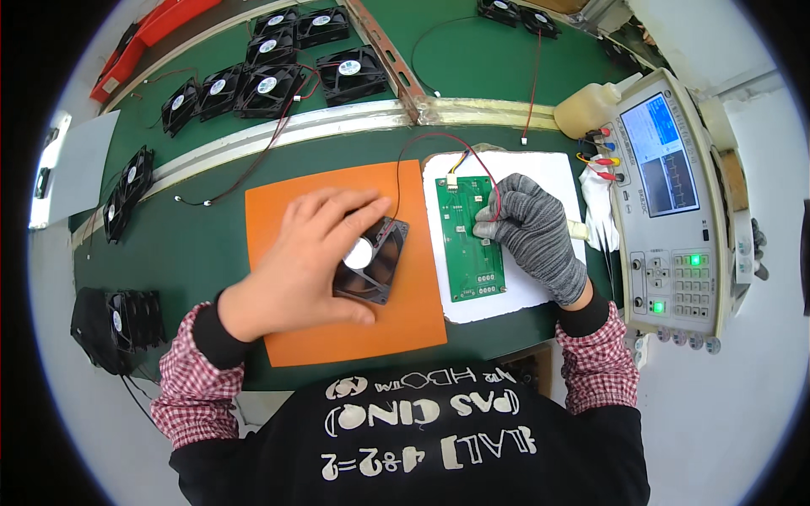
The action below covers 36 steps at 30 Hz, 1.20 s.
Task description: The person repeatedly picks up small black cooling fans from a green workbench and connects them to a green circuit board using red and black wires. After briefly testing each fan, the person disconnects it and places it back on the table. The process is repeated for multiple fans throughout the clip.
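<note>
A square black cooling fan (384, 266) with a pale round label lies on the orange mat (405, 325). Bare, my left hand (308, 257) spans it, fingers over its far edge and thumb by its near edge. From the fan a thin red and black wire (439, 135) arcs over to my right hand (533, 232), which wears a grey knit glove. Its thumb and forefinger pinch the wire's end above the green circuit board (468, 270); any plug there is hidden by the fingers. The board rests on a white pad (523, 295), with a small cable plugged in at its far end.
More black fans (268, 84) sit at the far left, some with wires trailing over the green bench. A bench-top tester (666, 194) with a lit screen stands at the right, its clip leads in front. Beside it is a yellowish squeeze bottle (585, 111). A metal rail (388, 59) divides the far bench.
</note>
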Tool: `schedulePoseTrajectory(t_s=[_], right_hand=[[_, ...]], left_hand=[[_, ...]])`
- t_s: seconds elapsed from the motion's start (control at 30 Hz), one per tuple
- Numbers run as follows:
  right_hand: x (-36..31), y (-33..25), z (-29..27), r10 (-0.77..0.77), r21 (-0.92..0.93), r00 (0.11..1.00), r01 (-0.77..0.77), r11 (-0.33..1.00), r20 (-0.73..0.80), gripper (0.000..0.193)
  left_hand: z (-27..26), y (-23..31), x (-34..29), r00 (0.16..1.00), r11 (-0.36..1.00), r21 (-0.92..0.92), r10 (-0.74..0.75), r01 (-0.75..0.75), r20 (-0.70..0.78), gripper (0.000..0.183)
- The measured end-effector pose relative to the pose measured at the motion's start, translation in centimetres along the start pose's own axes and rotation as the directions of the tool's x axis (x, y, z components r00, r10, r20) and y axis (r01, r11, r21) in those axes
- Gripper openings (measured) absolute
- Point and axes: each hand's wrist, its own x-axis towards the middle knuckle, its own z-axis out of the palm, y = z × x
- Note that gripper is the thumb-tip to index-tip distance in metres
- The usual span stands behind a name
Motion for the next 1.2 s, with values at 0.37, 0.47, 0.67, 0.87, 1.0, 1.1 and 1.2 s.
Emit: schedulePoseTrajectory(t_s=[0.37,0.47,0.67,0.87,1.0,1.1,1.2], right_hand=[[0.1,1.5,0.3,-0.104,0.052,0.993,0.107,0.993,-0.063,0.022],[-0.1,0.9,0.3,-0.024,0.125,0.998,0.031,0.992,-0.063,0.022],[0.2,0.6,0.1,-0.170,-0.026,0.984,0.169,0.985,-0.060,0.021],[0.1,0.7,-0.1,-0.214,-0.080,0.974,0.208,0.975,-0.078,0.019],[0.1,0.3,0.0,-0.265,-0.240,0.963,0.245,0.939,-0.054,0.018],[-0.6,0.2,-0.1,-0.210,-0.013,0.959,0.212,0.977,-0.188,0.017],[-0.5,0.4,0.6,-0.126,0.191,0.955,0.181,0.965,-0.269,0.016]], left_hand=[[-2.9,6.1,-3.0,0.668,0.816,-0.185,0.294,-0.548,-0.683,0.075],[-5.9,5.7,-3.8,0.981,-0.214,-0.969,0.175,0.120,0.083,0.090],[-6.3,6.8,-3.8,0.997,-0.183,-0.982,-0.042,0.051,0.059,0.077],[-4.5,5.1,-7.7,0.779,0.909,0.314,-0.018,0.274,-0.627,0.032],[-6.2,5.3,0.7,0.823,0.888,0.460,0.255,0.009,-0.508,0.075],[-4.9,-0.1,10.1,0.754,0.908,0.375,0.377,-0.186,-0.538,0.094],[-1.5,-8.5,13.9,0.813,0.887,0.416,0.085,0.201,-0.575,0.112]])
